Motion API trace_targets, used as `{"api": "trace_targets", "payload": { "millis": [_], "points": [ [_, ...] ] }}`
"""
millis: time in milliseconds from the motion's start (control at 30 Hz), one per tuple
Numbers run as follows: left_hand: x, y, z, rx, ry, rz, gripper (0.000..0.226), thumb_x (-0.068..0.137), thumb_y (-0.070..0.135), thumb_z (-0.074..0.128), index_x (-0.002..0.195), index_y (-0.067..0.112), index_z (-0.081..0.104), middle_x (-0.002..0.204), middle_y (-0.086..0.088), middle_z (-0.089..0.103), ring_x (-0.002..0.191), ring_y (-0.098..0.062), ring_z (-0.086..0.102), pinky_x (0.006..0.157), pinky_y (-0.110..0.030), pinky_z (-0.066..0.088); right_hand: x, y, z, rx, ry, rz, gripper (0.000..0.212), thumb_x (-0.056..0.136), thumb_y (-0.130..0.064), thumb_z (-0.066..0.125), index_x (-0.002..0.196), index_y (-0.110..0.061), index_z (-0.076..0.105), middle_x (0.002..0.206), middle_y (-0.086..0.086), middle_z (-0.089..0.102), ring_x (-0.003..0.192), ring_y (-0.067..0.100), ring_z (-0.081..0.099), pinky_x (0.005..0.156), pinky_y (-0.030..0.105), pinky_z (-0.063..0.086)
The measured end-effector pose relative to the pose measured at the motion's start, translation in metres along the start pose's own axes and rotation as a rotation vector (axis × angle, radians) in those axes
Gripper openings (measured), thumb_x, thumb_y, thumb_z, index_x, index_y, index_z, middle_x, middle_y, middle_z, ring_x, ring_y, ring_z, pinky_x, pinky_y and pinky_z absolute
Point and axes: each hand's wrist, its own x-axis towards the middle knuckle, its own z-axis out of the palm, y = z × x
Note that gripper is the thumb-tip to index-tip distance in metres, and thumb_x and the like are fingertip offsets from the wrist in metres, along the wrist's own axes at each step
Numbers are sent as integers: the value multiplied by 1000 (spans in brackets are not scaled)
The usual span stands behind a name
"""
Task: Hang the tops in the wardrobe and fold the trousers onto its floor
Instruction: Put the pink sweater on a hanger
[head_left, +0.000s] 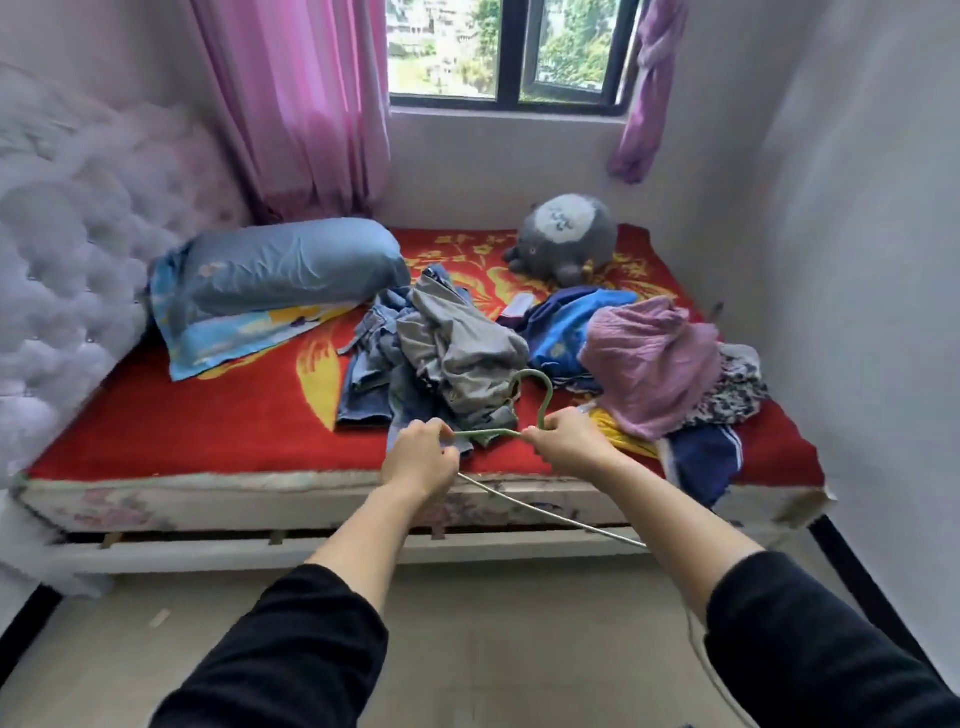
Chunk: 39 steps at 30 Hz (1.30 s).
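Our arms outstretched over the edge of the bed (208, 426), left hand (421, 457) and right hand (566, 441) fingers curled gripping a green wire hanger (488, 432), hook pointing up, clothes (457, 343) heaped beyond

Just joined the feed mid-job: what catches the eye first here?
The left hand and right hand grip a green hanger at centre frame. Behind it a clothes pile sprawls on the red blanket, with a grey plush beyond, below the window.
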Motion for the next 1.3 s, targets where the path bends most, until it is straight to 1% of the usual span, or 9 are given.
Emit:
{"api": "trace_targets", "payload": {
  "millis": [167,267,433,667,867,967,1067,1167,1300],
  "points": [
    [90,63,56,-6,-113,77,25,89,23,51,111,17,62,119,-8,57,112,-26,52,90,-34,45,76,56,-46,-16,80,107,30,88,-32,61,69,-8,59,68,7,59,70,26,59,70,36,48],
    [150,96,84,8,-191,125,25,88,25,54,109,16,63,120,-9,58,114,-27,53,92,-34,45,125,83,-78,3,133,190,34,85,-28,60,56,-14,51,62,-1,54,70,23,54,55,30,38],
    [254,161,127,35,-269,195,31,86,20,53,114,13,63,121,-12,59,115,-28,54,98,-35,42,201,129,-130,40,236,304,38,86,-26,59,52,-16,45,70,6,56,75,23,51,66,29,35],
    [366,231,211,85,-394,238,35,89,24,52,122,14,57,123,-11,54,117,-28,51,96,-35,42,292,202,-192,122,429,367,39,88,-25,58,55,-15,40,52,-2,47,61,22,48,57,32,27],
    [455,260,293,90,-445,64,41,89,23,51,127,8,47,129,-17,48,121,-34,45,98,-41,39,394,266,-238,178,484,356,37,93,-24,53,61,-15,38,59,-1,48,60,19,46,58,33,32],
    [486,268,331,101,-470,-21,40,89,21,50,125,5,48,130,-20,48,122,-36,43,99,-43,39,439,296,-257,190,512,332,32,96,-22,48,66,-17,38,64,-3,50,60,14,45,53,25,28],
    [513,270,363,93,-483,-112,39,88,20,49,123,3,49,130,-22,48,121,-38,42,98,-45,40,479,321,-267,116,469,286,22,100,-21,42,79,-16,43,73,-5,51,70,16,45,63,30,25],
    [538,265,385,67,-464,-206,42,84,19,50,121,0,48,127,-24,49,117,-42,45,95,-47,42,505,346,-261,24,386,281,20,99,-23,44,83,-12,50,72,0,55,71,23,51,61,33,28],
    [559,256,405,-25,-467,-374,72,87,24,54,147,3,21,144,-23,39,128,-43,38,101,-48,37,513,369,-246,24,233,265,25,96,-26,49,73,-17,43,67,2,56,68,29,54,60,38,39]
  ]
}}
